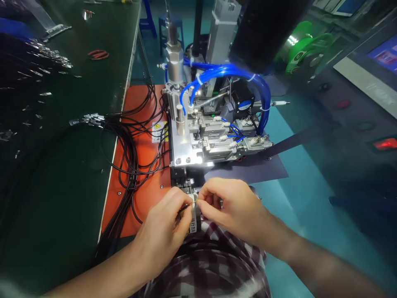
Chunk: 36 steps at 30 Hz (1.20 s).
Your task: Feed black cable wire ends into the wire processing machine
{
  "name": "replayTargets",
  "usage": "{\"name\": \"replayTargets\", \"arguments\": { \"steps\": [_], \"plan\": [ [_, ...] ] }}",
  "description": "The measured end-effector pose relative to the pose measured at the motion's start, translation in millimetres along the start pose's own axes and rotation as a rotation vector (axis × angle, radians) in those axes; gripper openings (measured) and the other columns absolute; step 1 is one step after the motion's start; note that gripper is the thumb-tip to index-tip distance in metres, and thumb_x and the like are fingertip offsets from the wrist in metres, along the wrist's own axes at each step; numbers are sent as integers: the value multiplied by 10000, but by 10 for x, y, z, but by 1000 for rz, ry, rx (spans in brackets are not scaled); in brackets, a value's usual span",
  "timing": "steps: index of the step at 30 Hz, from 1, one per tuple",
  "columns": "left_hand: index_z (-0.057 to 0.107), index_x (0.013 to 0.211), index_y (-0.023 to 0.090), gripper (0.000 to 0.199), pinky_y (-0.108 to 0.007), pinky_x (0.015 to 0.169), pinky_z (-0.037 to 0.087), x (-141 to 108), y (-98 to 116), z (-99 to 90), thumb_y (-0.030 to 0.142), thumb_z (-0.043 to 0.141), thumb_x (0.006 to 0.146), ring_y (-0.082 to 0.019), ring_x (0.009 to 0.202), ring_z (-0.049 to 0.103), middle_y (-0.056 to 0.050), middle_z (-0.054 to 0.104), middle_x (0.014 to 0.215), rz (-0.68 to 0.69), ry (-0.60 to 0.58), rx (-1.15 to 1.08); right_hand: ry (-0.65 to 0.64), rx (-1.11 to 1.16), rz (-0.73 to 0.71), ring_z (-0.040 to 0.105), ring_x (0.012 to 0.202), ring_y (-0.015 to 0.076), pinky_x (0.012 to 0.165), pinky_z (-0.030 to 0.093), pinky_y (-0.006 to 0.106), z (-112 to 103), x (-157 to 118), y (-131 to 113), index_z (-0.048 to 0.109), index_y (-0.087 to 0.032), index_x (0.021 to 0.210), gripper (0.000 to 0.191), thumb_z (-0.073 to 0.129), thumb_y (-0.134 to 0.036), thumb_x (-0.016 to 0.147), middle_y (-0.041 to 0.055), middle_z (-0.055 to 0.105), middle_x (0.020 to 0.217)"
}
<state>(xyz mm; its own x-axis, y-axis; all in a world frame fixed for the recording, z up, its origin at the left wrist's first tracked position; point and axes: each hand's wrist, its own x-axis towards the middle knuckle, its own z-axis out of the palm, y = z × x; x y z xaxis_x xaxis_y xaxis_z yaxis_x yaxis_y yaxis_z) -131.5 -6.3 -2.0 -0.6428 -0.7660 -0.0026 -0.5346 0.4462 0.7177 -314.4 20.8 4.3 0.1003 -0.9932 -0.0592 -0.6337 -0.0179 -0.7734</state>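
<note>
Between thumb and forefinger, my left hand (166, 219) pinches a thin black cable (185, 207) close to its end. My right hand (232, 205) is closed in a pinch on the fine yellow-green wire tip (195, 201) at that end. Both hands meet just in front of a bench machine (186, 149) with metal cylinders and blue air tubes. Below the fingers, a label with printed characters (192, 223) shows on the machine's near part. What else the curled right fingers may cover is hidden.
A bundle of black cables (132, 165) with metal ends lies across the orange base plate (145, 207) and the dark green table (62, 178). Red-handled pliers (98, 54) lie further back. A green spool (305, 49) and a control box (356, 111) with a lit red switch stand right.
</note>
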Motion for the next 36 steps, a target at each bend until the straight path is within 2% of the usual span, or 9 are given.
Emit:
{"name": "replayTargets", "arguments": {
  "steps": [3,5,8,10,16,20,29,33,36],
  "plan": [
    [513,853,161,55,-187,590,371,17,-3,-1,192,479,883,-74,684,456,0,484,780,-73,20,-78,161,-275,-150,398,516,94,513,207,281,56,-36,-50,554,-176,654,155,543,-230,799,-42,536,621],
    [525,857,149,112,-181,548,387,53,12,-22,260,521,869,-78,635,481,-2,509,731,-227,16,-296,286,-341,-217,371,511,103,531,201,293,122,-68,-64,552,-174,656,175,545,-234,820,-34,524,616],
    [506,873,119,253,-143,420,319,113,39,-64,355,586,830,-53,461,408,34,451,542,-457,-31,-676,415,-168,-209,424,549,89,573,266,276,258,-105,-53,572,-170,690,134,578,-220,814,-40,548,639],
    [491,883,111,301,-118,391,259,133,33,-77,379,610,815,-32,419,338,59,389,483,-524,-51,-813,444,31,-174,469,591,77,603,314,255,371,-120,-35,574,-161,724,91,583,-188,810,-36,561,666],
    [521,960,117,332,-151,444,231,102,-84,-32,405,613,824,-39,477,319,38,395,526,-542,-51,-906,434,568,92,461,587,58,547,388,189,689,-112,-3,570,-142,725,130,566,-222,828,-7,543,674],
    [535,958,110,343,-187,462,167,96,-109,-35,415,609,820,-44,477,262,38,339,510,-579,-94,-941,343,755,234,440,546,61,514,389,189,755,-87,24,564,-124,734,189,570,-288,827,1,521,634],
    [529,861,92,349,-183,436,144,130,-66,-78,410,648,780,-40,467,243,48,295,506,-602,-134,-950,417,568,11,465,616,62,574,400,184,714,-143,90,583,-142,762,59,573,-171,813,-2,544,702],
    [525,854,93,327,-182,440,144,140,-44,-86,397,632,800,-39,471,237,49,287,510,-597,-155,-960,297,705,106,494,642,82,585,424,203,606,-160,109,593,-137,863,123,574,-254,831,26,569,757],
    [529,863,94,306,-180,442,148,144,-45,-89,379,627,810,-38,474,237,49,289,516,-599,-166,-963,238,842,185,458,604,76,547,403,200,574,-146,94,577,-121,827,175,576,-297,832,27,548,724]
  ]
}}
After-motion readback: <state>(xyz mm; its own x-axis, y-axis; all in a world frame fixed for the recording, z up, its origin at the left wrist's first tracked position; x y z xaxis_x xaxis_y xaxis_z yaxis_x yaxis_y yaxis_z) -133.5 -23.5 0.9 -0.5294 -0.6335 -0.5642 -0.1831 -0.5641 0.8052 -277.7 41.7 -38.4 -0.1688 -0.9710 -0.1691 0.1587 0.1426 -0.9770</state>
